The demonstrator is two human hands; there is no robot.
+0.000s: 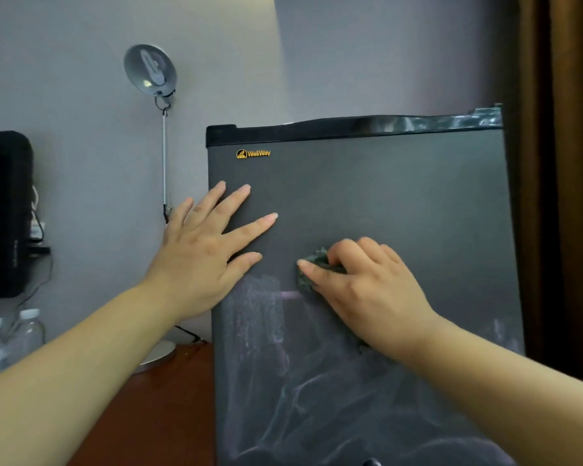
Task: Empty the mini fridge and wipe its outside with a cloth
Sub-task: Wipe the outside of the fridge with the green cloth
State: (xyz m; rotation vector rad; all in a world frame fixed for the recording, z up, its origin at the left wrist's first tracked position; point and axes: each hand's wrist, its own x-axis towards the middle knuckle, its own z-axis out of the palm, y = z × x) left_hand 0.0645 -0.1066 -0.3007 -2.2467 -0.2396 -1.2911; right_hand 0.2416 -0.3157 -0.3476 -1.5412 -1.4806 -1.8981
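Observation:
The dark grey mini fridge [401,196] stands upright with its door closed, a yellow logo near the top left corner. My left hand [202,250] lies flat against the door's left edge, fingers spread and straight. My right hand [360,290] presses a small dark green cloth [313,267] against the middle of the door, fingers curled over it. Most of the cloth is hidden under the hand. Pale wipe streaks cover the lower half of the door.
A desk lamp [150,70] on a thin stem stands left of the fridge, its round base [159,356] on the wooden table [148,415]. Water bottles [11,334] sit at far left under a black screen [4,213]. A brown curtain [566,196] hangs at right.

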